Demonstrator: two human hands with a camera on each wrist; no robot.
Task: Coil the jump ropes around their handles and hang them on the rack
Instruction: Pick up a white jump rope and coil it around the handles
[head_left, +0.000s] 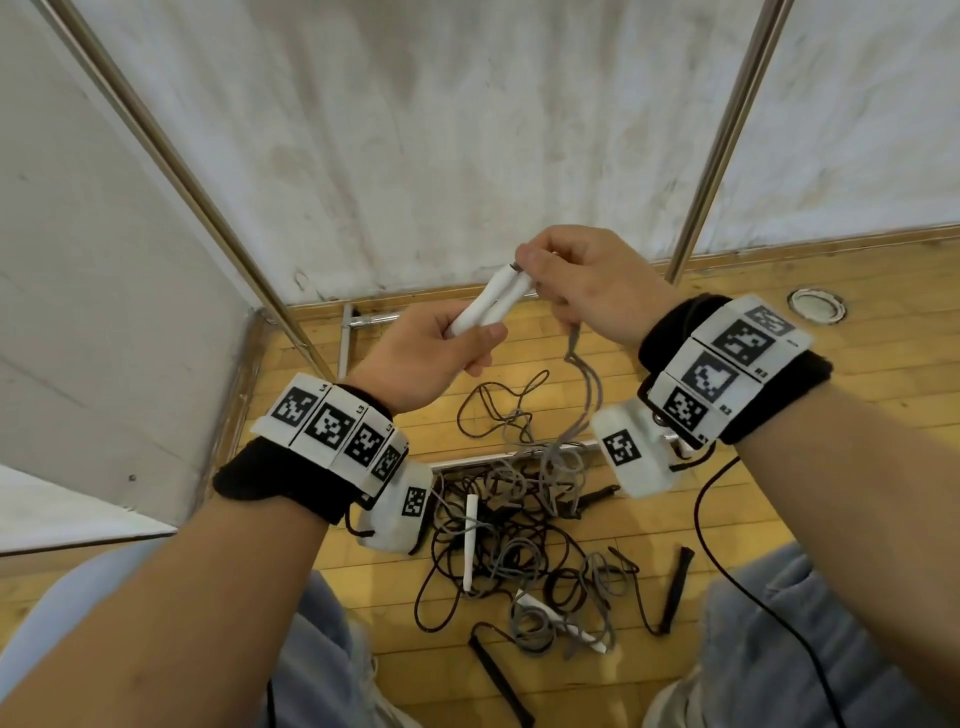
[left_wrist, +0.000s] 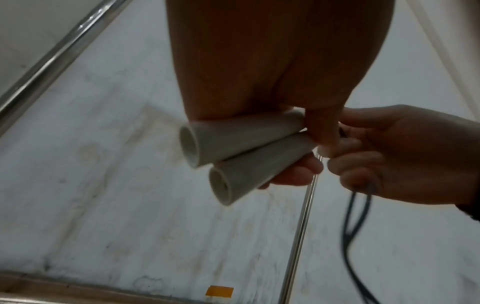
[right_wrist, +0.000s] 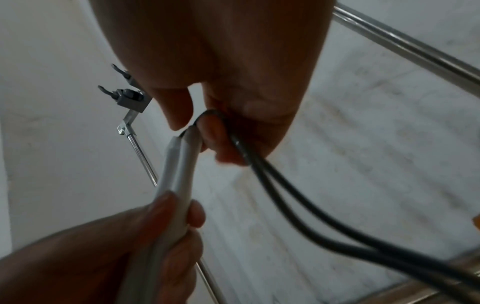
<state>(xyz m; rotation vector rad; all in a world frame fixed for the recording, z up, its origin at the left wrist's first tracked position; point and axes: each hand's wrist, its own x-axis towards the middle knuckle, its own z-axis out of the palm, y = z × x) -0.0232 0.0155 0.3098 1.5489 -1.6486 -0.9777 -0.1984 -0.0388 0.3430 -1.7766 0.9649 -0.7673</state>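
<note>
Both hands were busy at chest height. My left hand (head_left: 431, 358) was curled round the two white handles (head_left: 491, 299), held side by side with their open butt ends toward me and their rope ends pointing away to the far right. My right hand (head_left: 587, 291) pinched the grey rope (head_left: 582, 384) just where its two strands left the handle tips, with a small loop caught round a fingertip (right_wrist: 210, 131).

From that pinch the doubled rope dropped straight down between my wrists into the tangled pile (head_left: 524, 525) on the wooden floor (head_left: 753, 291), near my knees. That was where I judged trouble would come from: grey and black ropes lay knotted together there, with loose white and black handles among them, so winding on could have dragged a neighbouring rope up or tightened a knot. The paired handles could also have slid apart or twisted in my left grip, since only their near halves were enclosed. If the pinch at the tips had slackened, the first turn would likely have sprung loose.

On either side of my hands stood the rack's metal poles (head_left: 727, 140), with clips (right_wrist: 124, 96) visible higher up in the right wrist view.
</note>
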